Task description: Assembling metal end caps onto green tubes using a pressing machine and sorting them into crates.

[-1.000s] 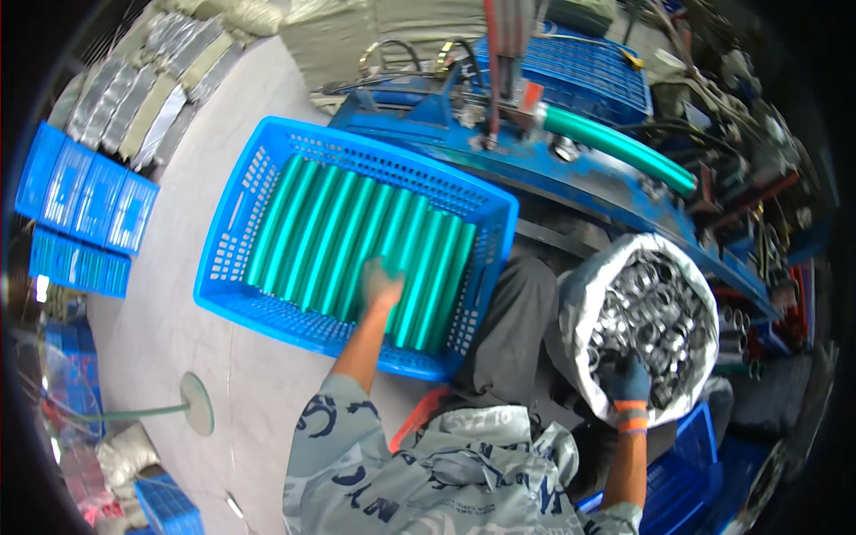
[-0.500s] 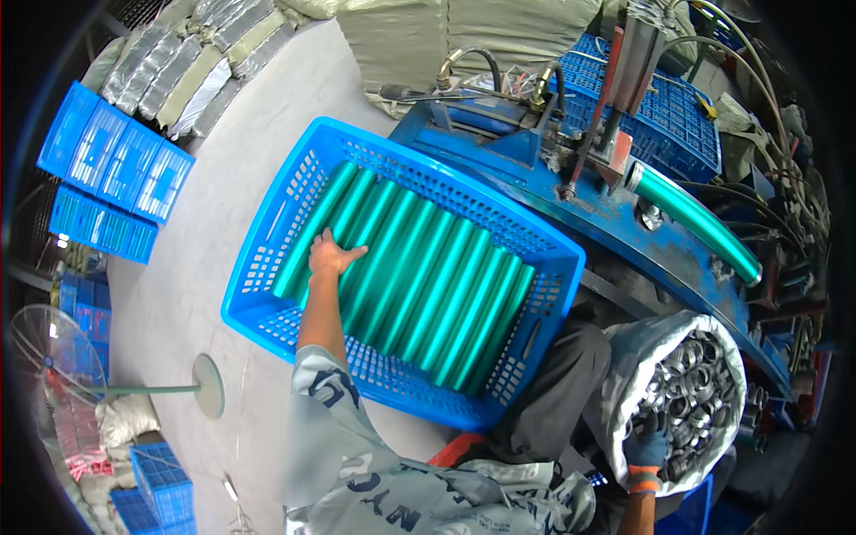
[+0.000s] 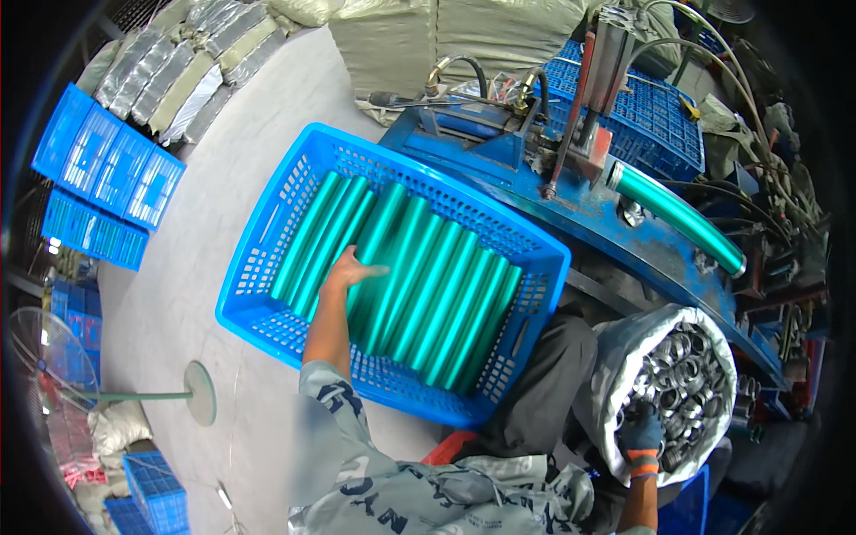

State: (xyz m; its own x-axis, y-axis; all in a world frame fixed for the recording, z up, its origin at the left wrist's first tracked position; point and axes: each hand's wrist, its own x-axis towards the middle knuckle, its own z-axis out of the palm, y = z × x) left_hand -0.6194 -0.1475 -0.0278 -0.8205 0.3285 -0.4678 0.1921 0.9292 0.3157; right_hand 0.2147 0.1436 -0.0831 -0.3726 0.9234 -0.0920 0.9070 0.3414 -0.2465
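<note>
Tubes [image 3: 428,290] lay in blue crate [image 3: 473,413], mid-frame | left hand [image 3: 344,269] was at them, thumb and fingers spread | right hand [image 3: 642,434] sat among metal rings [image 3: 685,374], lower right, finger state hidden | floor [image 3: 201,267] stretched past crate's left edge

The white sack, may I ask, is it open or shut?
Open: the white sack gapes wide, showing metal rings and the gloved right hand.

My bare left hand [image 3: 349,267] rests, thumb spread, on the shiny green tubes [image 3: 437,294] lying side by side in a blue perforated basket [image 3: 432,181]. My gloved right hand [image 3: 644,432] is sunk among loose metal rings [image 3: 682,379] in a white sack [image 3: 606,374]. Beyond, another green tube [image 3: 682,218] slants along a blue machine [image 3: 571,209].
</note>
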